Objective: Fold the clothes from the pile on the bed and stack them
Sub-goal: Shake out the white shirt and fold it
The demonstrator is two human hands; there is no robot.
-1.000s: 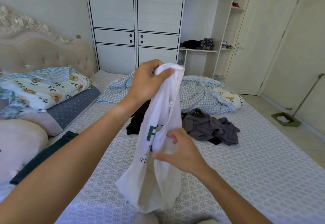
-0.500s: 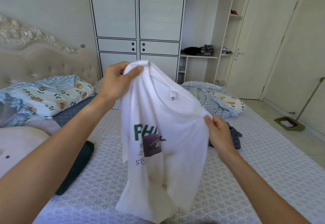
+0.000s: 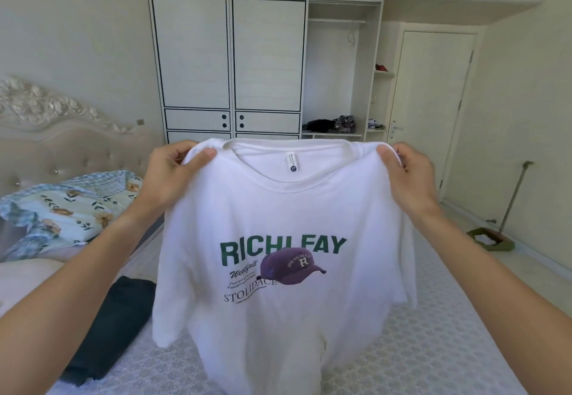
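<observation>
A person holds a white T-shirt [image 3: 288, 208] up in the air over the bed [image 3: 433, 348], its printed front facing the camera. The left hand [image 3: 168, 174] pinches the shirt's left shoulder seam, thumb in front of the cloth and fingers curled behind it. The right hand [image 3: 405, 174] grips the opposite shoulder the same way, thumb on the front and fingers wrapped round the back. Between the two hands the neckline is stretched nearly level, with the neck label showing inside the collar. The shirt hangs down spread open; its short sleeves droop at either side and its hem falls out of view at the bottom edge of the picture. The chest print reads "RICHLEAY" in green letters, partly covered by a purple cap graphic.

On the bed's left side, near its edge, lies a folded dark garment [image 3: 111, 326], close to the hanging shirt's left sleeve. Farther toward the headboard [image 3: 62, 134] rests a floral pillow [image 3: 68, 212]. Behind the shirt stands a white wardrobe [image 3: 229, 54], with an open shelf [image 3: 334, 133] carrying dark items, and a closed door [image 3: 430, 109] to its right.
</observation>
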